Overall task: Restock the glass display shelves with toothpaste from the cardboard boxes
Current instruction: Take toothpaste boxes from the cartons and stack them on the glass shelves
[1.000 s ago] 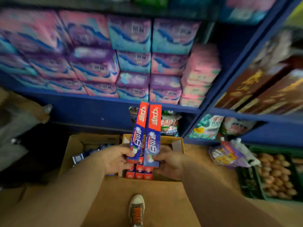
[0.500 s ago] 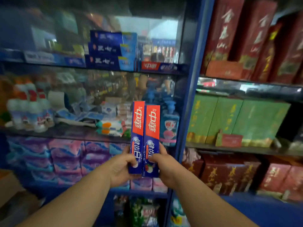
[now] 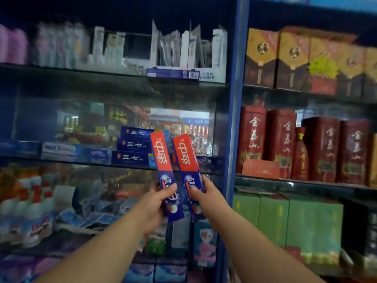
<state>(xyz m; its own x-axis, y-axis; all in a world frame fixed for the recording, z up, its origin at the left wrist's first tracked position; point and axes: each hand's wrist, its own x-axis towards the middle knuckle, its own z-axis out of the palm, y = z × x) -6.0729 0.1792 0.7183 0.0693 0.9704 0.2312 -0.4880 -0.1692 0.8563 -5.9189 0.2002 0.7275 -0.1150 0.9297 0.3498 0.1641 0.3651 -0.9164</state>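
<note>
- As I face the glass shelf [image 3: 130, 168], my left hand [image 3: 156, 207] wraps the blue lower end of the left toothpaste box [image 3: 162, 158], red end tilted up.
- My right hand [image 3: 207, 198] grips the right toothpaste box [image 3: 186, 155] likewise, just beside it.

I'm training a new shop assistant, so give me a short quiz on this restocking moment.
1. True or false: the left hand grips the left toothpaste box, the right hand the right toothpaste box.
2. The stack of dark blue boxes sits: A left of both held boxes; B right of them; C below them.
3. Fill in: both held boxes' upper halves are ____.
Key: 1 true; 2 A; 3 red.
</note>
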